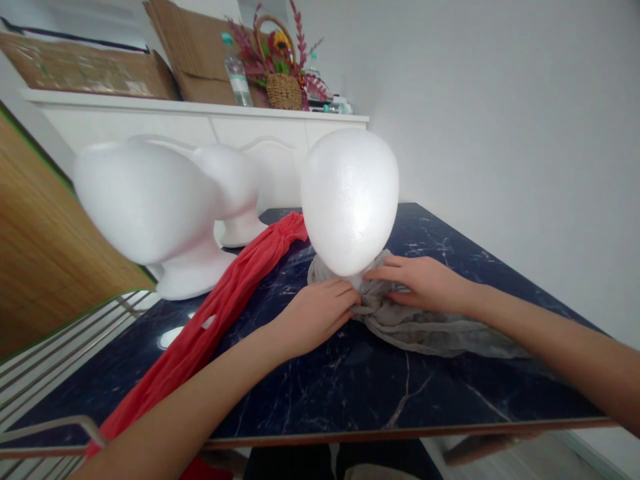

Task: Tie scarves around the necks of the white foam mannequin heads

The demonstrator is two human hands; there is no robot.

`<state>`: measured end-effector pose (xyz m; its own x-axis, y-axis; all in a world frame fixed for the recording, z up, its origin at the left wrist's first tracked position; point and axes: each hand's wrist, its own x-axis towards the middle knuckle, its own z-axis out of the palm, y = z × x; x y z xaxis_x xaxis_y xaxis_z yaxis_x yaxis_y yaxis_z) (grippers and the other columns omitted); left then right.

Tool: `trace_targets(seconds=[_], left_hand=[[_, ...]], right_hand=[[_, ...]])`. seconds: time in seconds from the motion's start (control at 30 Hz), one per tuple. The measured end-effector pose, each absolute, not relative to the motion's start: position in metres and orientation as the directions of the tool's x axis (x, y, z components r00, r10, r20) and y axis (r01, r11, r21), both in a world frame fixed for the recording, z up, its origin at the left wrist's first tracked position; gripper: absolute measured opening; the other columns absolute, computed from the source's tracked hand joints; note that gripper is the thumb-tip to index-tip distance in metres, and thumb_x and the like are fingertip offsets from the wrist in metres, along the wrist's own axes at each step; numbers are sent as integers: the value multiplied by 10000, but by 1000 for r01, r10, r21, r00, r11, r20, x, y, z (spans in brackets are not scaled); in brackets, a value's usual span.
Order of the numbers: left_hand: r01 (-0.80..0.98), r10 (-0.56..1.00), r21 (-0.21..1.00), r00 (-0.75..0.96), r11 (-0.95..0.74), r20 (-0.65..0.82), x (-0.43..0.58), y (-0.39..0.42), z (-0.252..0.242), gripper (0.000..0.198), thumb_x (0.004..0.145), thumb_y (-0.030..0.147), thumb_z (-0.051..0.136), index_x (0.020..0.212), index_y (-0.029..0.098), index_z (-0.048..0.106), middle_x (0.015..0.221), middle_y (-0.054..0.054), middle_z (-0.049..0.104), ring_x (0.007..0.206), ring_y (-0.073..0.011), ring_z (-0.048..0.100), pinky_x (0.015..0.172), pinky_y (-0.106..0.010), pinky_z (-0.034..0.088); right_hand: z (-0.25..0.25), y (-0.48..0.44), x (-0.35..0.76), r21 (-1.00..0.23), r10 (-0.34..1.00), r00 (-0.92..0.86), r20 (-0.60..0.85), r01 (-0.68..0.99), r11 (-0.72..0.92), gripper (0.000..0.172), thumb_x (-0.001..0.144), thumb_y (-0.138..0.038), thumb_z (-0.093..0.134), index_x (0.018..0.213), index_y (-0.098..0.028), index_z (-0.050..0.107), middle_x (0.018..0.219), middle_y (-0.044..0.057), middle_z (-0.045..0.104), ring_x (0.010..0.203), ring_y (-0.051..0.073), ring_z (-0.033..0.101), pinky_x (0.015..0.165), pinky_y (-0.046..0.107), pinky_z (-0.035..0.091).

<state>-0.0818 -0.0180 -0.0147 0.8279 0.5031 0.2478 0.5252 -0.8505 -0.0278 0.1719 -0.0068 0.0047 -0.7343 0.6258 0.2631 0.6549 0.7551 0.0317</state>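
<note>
A white foam mannequin head (350, 200) stands on the dark marble table (350, 393). A grey scarf (425, 327) is wrapped round its neck and trails off to the right across the table. My left hand (315, 313) grips the scarf's knot below the head, fingers closed on the cloth. My right hand (425, 283) rests on the scarf at the neck from the right, fingers pressed into the fabric.
Two more foam heads (150, 207) stand at the left. A red scarf (220, 313) lies diagonally over the table and hangs off its front edge. A white sideboard (200, 127) behind holds cardboard, a water bottle (237, 73) and a flower basket (283, 73). A metal rack (55, 367) is at the lower left.
</note>
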Motion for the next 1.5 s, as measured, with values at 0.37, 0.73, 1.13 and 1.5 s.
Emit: trace_targets(seconds=[0.37, 0.73, 1.13, 1.5], left_hand=[[496, 509, 117, 831, -860, 223, -100, -18, 1, 153, 977, 201, 469, 1065, 197, 594, 1149, -49, 629, 1103, -194, 572, 967, -323, 450], [498, 546, 291, 831, -817, 111, -126, -12, 7, 180, 991, 260, 460, 1043, 210, 625, 1078, -33, 636, 1035, -168, 583, 926, -275, 447], [559, 580, 160, 798, -813, 161, -121, -14, -3, 192, 993, 261, 429, 1077, 207, 593, 1097, -37, 629, 1024, -188, 578, 905, -314, 464], [520, 546, 198, 829, -831, 116, -127, -13, -1, 194, 998, 236, 429, 1102, 229, 592, 1112, -25, 615, 1051, -168, 566, 946, -289, 438]], right_hand=[[5, 9, 174, 46, 601, -770, 213, 623, 781, 127, 895, -102, 516, 918, -191, 604, 1061, 51, 629, 915, 196, 612, 714, 266, 410], [2, 37, 202, -189, 585, -751, 306, 555, 810, 149, 940, -222, 512, 853, -189, 628, 905, 48, 582, 853, 181, 568, 728, 264, 389], [-6, 4, 174, 88, 618, -739, 268, 658, 748, 532, 775, -233, 699, 1279, -266, 532, 1129, 48, 591, 898, 200, 577, 611, 245, 352], [5, 6, 172, -58, 561, -780, 276, 569, 820, 108, 864, -113, 588, 894, -198, 647, 899, 17, 595, 802, 155, 564, 653, 245, 353]])
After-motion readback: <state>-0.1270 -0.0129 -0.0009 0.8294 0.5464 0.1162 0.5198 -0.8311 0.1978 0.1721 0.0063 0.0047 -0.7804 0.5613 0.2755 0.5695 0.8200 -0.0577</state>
